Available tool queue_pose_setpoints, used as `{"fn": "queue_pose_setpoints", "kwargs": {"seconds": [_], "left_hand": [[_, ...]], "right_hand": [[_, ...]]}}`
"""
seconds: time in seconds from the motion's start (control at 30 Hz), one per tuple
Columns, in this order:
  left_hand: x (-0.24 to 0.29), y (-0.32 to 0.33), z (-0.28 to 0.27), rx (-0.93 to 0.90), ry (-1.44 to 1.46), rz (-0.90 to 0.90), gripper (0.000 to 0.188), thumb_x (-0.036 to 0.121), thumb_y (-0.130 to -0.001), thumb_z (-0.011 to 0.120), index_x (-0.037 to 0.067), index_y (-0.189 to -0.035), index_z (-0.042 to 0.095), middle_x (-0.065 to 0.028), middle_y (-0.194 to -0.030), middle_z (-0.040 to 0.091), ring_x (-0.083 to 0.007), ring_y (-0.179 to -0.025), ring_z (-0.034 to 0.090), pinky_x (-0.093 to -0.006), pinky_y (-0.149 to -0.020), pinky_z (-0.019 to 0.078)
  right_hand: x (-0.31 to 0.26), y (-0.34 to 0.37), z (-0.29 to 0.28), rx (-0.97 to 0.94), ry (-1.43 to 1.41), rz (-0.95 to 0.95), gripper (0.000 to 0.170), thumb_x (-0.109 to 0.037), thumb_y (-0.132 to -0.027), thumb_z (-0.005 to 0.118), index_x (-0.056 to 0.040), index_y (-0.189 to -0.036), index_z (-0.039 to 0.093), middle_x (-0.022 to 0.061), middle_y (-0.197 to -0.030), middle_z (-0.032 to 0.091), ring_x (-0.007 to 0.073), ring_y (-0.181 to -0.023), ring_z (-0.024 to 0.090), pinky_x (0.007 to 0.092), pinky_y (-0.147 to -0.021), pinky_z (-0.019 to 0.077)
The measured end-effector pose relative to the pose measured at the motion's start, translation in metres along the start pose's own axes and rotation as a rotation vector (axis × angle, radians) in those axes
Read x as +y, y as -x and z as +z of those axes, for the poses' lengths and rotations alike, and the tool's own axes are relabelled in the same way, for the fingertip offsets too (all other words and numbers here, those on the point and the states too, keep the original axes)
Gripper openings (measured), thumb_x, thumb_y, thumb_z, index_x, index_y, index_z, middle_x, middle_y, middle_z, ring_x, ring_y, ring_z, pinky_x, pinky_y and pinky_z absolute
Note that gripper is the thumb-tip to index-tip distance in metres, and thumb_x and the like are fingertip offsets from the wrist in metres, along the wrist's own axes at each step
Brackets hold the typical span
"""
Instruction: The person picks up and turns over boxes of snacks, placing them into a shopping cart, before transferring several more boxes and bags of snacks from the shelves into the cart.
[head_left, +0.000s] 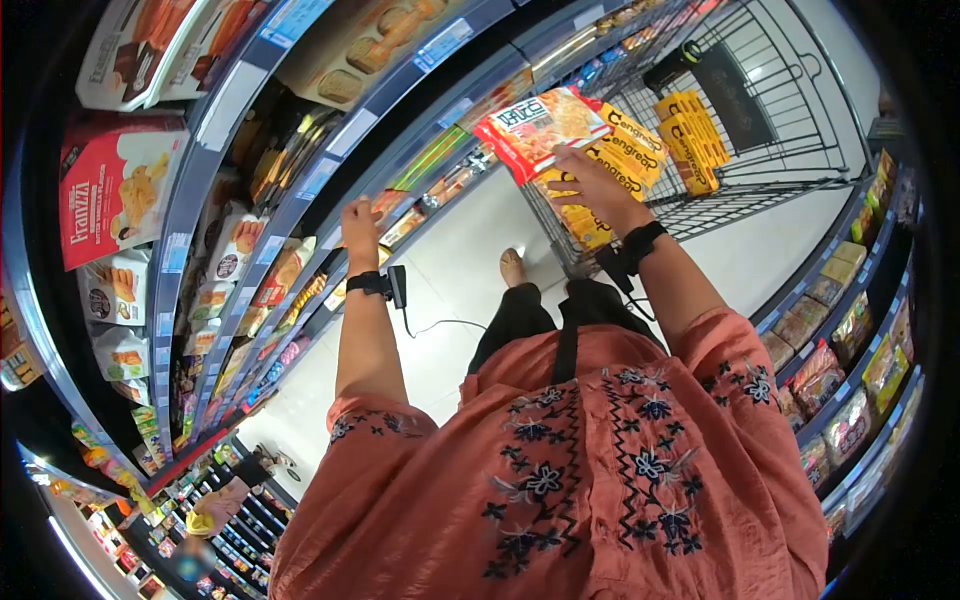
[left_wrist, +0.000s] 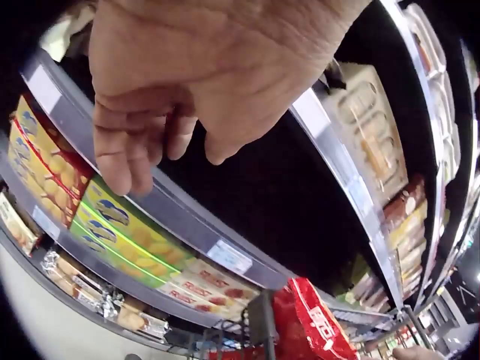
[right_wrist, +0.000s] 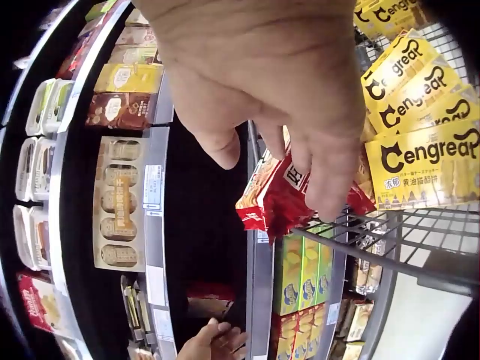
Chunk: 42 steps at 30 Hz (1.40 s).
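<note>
My right hand point(head_left: 600, 188) is over the near left corner of the shopping cart point(head_left: 775, 195), its fingers at a red-and-white snack packet point(head_left: 540, 128). In the right wrist view the fingers overlap the red packet point(right_wrist: 274, 191), while the thumb stands apart from it. Beside and under it, several yellow "Cengreap" packets point(head_left: 625, 155) lie in the cart. My left hand point(head_left: 360, 225) hangs in front of the shelves at left with loosely bent fingers and nothing in them. The left wrist view shows this hand point(left_wrist: 202, 82) before a dark shelf gap.
Shelves point(head_left: 225, 130) of packaged biscuits curve along my left, with green boxes point(left_wrist: 124, 232) on a lower tier. More yellow packs point(head_left: 690, 140) stand deeper in the cart. Another shelf point(head_left: 850, 330) runs along the right. A cable point(head_left: 440, 323) hangs from my left wrist camera.
</note>
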<state>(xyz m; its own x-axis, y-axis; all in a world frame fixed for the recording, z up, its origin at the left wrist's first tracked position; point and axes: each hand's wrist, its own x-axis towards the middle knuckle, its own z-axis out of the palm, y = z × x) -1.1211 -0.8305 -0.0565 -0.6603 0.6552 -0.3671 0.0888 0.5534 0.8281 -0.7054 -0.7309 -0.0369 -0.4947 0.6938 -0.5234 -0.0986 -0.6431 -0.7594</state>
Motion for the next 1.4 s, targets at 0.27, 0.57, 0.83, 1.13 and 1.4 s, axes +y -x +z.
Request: {"fn": "queue_pose_setpoints", "kwargs": {"seconds": [0.27,0.57,0.83,1.13,1.4], "left_hand": [[-0.021,-0.090,-0.027,0.079,0.355,0.055,0.041,0.026,-0.094,0.062,0.000,-0.123,0.051,-0.0135,-0.122,0.058,-0.0281,-0.107,0.062,-0.0365,-0.075,0.0582],[-0.038,-0.158,-0.010,-0.081,0.071,0.255,0.042,0.025,-0.097,0.054,0.009,-0.136,0.048,-0.0156,-0.135,0.053,-0.0322,-0.121,0.055,-0.0444,-0.086,0.0563],[-0.034,-0.179,-0.011,0.083,-0.911,0.546,0.040,0.030,-0.096,0.056,0.007,-0.129,0.055,-0.0199,-0.130,0.056,-0.0335,-0.119,0.056,-0.0451,-0.087,0.0538],[-0.047,-0.206,0.000,0.119,-1.049,0.643,0.038,0.030,-0.095,0.056,0.006,-0.125,0.058,-0.0208,-0.122,0.060,-0.0350,-0.113,0.058,-0.0459,-0.085,0.0535],[-0.047,-0.220,0.008,0.131,-1.115,0.689,0.035,0.029,-0.095,0.056,0.006,-0.121,0.060,-0.0216,-0.115,0.062,-0.0363,-0.107,0.061,-0.0466,-0.083,0.0533]], "right_hand": [[-0.006,0.013,0.018,0.191,-0.005,0.070,0.056,-0.024,-0.096,0.055,-0.0104,-0.146,0.035,0.0088,-0.111,0.054,0.0205,-0.092,0.066,0.0319,-0.075,0.0589],[-0.002,0.017,0.036,0.328,0.013,0.063,0.053,-0.021,-0.096,0.054,-0.0105,-0.145,0.037,0.0183,-0.127,0.053,0.0227,-0.098,0.066,0.0336,-0.077,0.0592],[0.002,0.025,0.038,0.391,-0.009,0.073,0.056,-0.021,-0.096,0.053,-0.0084,-0.147,0.033,0.0181,-0.128,0.052,0.0245,-0.098,0.068,0.0342,-0.079,0.0591],[0.005,0.026,0.049,0.434,-0.020,0.090,0.052,-0.021,-0.097,0.052,-0.0067,-0.144,0.035,0.0136,-0.115,0.058,0.0237,-0.095,0.069,0.0342,-0.077,0.0590],[0.006,0.025,0.058,0.434,-0.025,0.091,0.047,-0.022,-0.098,0.051,-0.0058,-0.140,0.037,0.0134,-0.112,0.059,0.0233,-0.094,0.069,0.0350,-0.078,0.0588]]}}
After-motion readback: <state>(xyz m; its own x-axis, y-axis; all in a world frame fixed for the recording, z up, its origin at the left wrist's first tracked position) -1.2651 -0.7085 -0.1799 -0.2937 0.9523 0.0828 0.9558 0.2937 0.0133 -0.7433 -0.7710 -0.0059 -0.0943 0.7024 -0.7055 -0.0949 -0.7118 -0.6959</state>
